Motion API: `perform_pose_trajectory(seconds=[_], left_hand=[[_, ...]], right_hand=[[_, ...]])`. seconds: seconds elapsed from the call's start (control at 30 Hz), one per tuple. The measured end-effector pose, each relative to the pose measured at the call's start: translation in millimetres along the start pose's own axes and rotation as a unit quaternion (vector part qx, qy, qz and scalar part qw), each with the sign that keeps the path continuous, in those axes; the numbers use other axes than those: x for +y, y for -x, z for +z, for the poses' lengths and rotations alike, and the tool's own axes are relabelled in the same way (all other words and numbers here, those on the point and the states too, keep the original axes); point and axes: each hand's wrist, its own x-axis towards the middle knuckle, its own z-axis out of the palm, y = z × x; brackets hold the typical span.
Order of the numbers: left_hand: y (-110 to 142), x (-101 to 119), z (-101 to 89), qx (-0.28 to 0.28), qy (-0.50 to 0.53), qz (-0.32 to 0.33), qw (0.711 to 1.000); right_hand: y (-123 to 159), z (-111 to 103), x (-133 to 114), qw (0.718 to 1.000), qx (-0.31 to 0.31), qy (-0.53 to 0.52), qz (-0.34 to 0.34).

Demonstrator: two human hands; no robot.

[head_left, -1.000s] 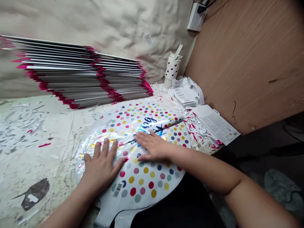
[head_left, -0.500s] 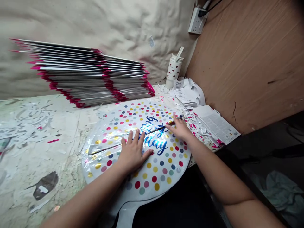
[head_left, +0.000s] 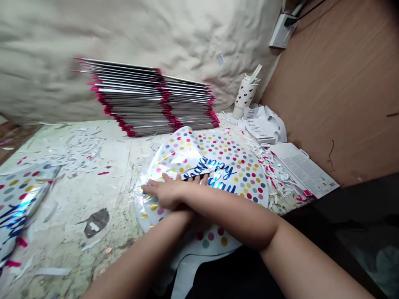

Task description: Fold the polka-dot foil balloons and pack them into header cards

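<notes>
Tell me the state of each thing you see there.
Right hand: open, forearm crossed over left.
Left hand: mostly hidden, visible fingers extended.
Dotted foil sheet: partly folded over.
Pink-edged stack: piled unevenly.
Cup: standing, lidded.
Socket strip: plug inserted.
Printed card: lying flat.
Paper scraps: scattered.

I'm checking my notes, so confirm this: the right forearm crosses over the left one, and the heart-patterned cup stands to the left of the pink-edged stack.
Wrong side: the head view shows the heart-patterned cup to the right of the pink-edged stack. The right forearm does cross over the left one.
</notes>
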Motion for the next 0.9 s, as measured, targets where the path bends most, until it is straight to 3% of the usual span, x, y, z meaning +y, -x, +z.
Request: perform_pose_trajectory(seconds=[0.1,0.2,0.27,0.37,0.43,0.5,0.57,0.63,0.7,0.8,0.83,0.87,0.9], left_hand=[[43.2,-27.2,-11.8,0.009,0.005,0.082,0.997],[77.5,-75.0,-26.0,0.076,-0.029,0.084,0.993],[86.2,-108.8,-35.5,0.149,-0.119,0.093,0.977],[81.3,-141.7,-52.7,0.140,-0.215,0.106,0.961],[74.4,-145.8,-65.5,0.132,-0.245,0.103,0.955],[70.5,-137.8,-74.0,0.171,-0.261,0.093,0.945],[70.9,-123.7,-72.5,0.217,-0.247,0.098,0.939],[73.9,-110.8,-59.9,0.214,-0.204,0.121,0.948],[76.7,-104.1,-41.0,0.182,-0.163,0.111,0.963],[76.8,-105.7,-17.5,0.129,-0.131,0.027,0.983],[75.7,-107.8,-13.6,0.112,-0.123,0.005,0.986],[74.2,-110.1,-11.9,0.097,-0.115,-0.007,0.989],[72.4,-112.6,-12.3,0.084,-0.108,-0.014,0.991]], right_hand=[[-5.0,-7.6,29.3,0.997,0.017,-0.039,-0.062],[-6.9,-7.8,51.5,0.993,0.075,0.001,-0.089],[-8.2,-2.3,57.1,0.985,0.095,0.071,-0.123],[-11.7,5.2,54.1,0.970,0.136,0.140,-0.142],[-16.5,9.2,47.4,0.967,0.163,0.154,-0.122],[-23.6,14.5,39.6,0.964,0.185,0.165,-0.097],[-30.6,19.3,33.5,0.960,0.199,0.179,-0.084],[-32.5,16.8,31.6,0.957,0.209,0.185,-0.079],[-22.7,-0.7,35.5,0.954,0.231,0.181,-0.063],[19.2,-55.3,48.1,0.931,0.324,0.164,-0.016],[38.5,-76.0,52.3,0.911,0.381,0.158,-0.003],[58.5,-94.4,55.8,0.864,0.486,0.135,-0.003],[77.9,-108.6,58.4,0.830,0.542,0.127,-0.017]])
